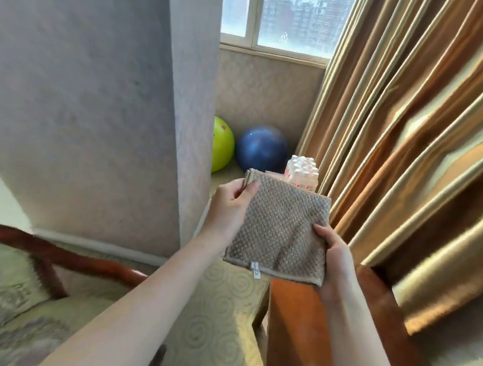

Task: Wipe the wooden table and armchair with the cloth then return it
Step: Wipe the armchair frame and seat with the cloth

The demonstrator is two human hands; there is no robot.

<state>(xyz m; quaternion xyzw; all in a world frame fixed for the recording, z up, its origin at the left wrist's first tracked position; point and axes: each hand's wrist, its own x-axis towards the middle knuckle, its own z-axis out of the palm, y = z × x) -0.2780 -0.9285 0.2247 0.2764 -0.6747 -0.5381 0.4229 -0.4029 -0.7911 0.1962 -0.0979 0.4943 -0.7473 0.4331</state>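
A: Holding it up in mid-air now, the left hand (229, 208) closed on the top left corner of the folded, square grey-brown waffle-weave cloth (281, 229), thumb pinched over the front.

B: And the right hand (334, 252)?

A: Curled round the cloth's lower right edge, thumb lying on its face. Both hands clamp the fabric, so it hangs flat between them, touching nothing, its small white label dangling from the bottom hem.

B: What's beneath it?

A: Just under the cloth, a glossy reddish-brown wooden rail (348, 315), either the table's edge or part of a chair; I can't tell which. To the left, the armchair (64, 258) with a curved dark-red wooden arm and patterned pale-green cushion.

B: Further out?

A: A shrink-wrapped pack of small white bottles (303, 171) behind the cloth, a green ball (221, 143) and a blue ball (261, 148) by the wall, and striped gold curtains (411, 138) on the right.

B: Which step, would you say?

A: My reading: readying the cloth between wipes. Whether it's about to wipe or go back, I can't say. The next move likely calls for one hand letting go and the other pressing the cloth flat onto wood.
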